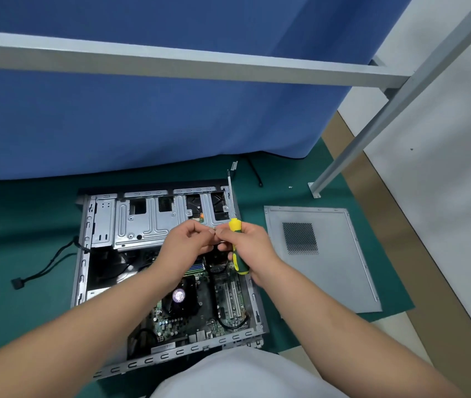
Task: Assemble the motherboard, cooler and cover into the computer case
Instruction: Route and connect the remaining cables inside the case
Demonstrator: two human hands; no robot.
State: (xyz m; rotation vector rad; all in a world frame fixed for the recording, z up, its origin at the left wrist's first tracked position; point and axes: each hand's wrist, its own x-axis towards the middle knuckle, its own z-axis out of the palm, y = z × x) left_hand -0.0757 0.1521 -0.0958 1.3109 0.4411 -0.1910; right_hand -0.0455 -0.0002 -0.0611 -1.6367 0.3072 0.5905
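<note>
The open computer case (83, 254) lies flat on the green mat. Inside it sits the motherboard (222, 294), with the black cooler (181, 295) on top. The grey cover panel (340, 254) lies on the mat to the right of the case. Above the case, my right hand (245, 245) grips a yellow-and-green screwdriver (235, 239), its shaft pointing up and away. My left hand (186, 242) meets the right, fingertips pinching something small that I cannot make out.
A black cable with a connector (17, 282) trails left from the case. A small screw (290, 186) and a small metal piece (234, 165) lie on the mat behind the case. A grey frame leg (343, 159) stands at the right. Blue cloth hangs behind.
</note>
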